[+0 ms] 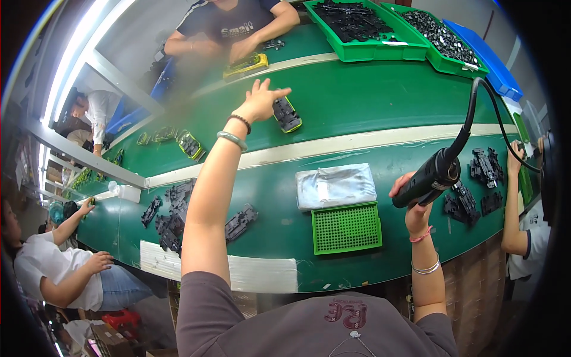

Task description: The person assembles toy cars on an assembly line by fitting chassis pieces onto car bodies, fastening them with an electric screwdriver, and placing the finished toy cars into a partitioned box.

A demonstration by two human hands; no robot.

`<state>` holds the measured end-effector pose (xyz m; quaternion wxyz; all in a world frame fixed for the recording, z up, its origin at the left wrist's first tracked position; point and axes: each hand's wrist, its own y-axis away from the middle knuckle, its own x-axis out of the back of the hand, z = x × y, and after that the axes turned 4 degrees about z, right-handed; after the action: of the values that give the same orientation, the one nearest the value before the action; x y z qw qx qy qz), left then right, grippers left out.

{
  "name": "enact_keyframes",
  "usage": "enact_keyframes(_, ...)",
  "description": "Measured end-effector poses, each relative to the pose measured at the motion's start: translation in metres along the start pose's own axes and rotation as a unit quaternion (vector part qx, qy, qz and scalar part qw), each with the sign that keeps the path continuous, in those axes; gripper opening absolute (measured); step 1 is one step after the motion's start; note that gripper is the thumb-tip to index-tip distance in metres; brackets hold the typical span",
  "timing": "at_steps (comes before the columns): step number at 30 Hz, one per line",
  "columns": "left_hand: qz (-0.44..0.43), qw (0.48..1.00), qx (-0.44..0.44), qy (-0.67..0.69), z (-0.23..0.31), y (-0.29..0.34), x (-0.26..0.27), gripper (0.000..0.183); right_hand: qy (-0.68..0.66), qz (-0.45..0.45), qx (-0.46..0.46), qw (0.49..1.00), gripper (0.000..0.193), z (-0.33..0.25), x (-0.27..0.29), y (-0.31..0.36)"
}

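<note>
My left hand [258, 103] reaches over the far belt with its fingers spread. Its fingertips are beside the end of a toy car body [287, 115], black underside up with a yellow-green rim; I cannot tell whether they touch it. In my right hand [418, 216] is a black electric screwdriver [423, 181], gripped around its body, with a thick black cable rising from it. Between my arms on the near table lie a pale wrapped pad [336, 185] and a green perforated basket [347, 229].
Black car chassis parts [241, 222] lie around my left forearm, and further chassis [466, 201] sit right of the screwdriver. Green bins [380, 52] of parts stand at the far right. Across the belt, a person handles a yellow car body [247, 66]. Other people work at both sides.
</note>
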<state>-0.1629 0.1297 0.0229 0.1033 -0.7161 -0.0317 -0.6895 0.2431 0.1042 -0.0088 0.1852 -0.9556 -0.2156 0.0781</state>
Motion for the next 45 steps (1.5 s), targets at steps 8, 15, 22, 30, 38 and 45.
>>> enact_keyframes(8, 0.093, 0.983, -0.011, 0.159, 0.035, 0.002, -0.005, 0.052, -0.014, 0.0, -0.003, 1.0, 0.084, 0.001, -0.001, 0.001)
enact_keyframes(15, 0.113, 0.982, -0.073, 0.135, 0.026, 0.004, -0.026, 0.048, -0.014, 0.001, -0.003, 1.0, 0.083, 0.001, 0.0, 0.0)
enact_keyframes(22, 0.188, 0.974, -0.064, 0.104, 0.031, 0.01, -0.038, 0.045, -0.065, -0.007, 0.007, 0.998, 0.077, 0.006, 0.004, -0.002)
enact_keyframes(30, 0.212, 0.966, -0.114, 0.094, 0.023, 0.015, -0.045, 0.043, -0.036, -0.014, 0.018, 0.999, 0.08, 0.005, 0.004, 0.0)
enact_keyframes(38, 0.207, 0.929, -0.133, 0.276, 0.074, 0.058, -0.005, 0.045, -0.056, 0.015, 0.018, 0.998, 0.075, 0.01, 0.008, 0.0)
enact_keyframes(45, 0.09, 0.93, -0.211, 0.287, 0.146, 0.158, 0.032, 0.049, -0.072, -0.003, 0.021, 0.997, 0.07, 0.012, 0.006, -0.002)
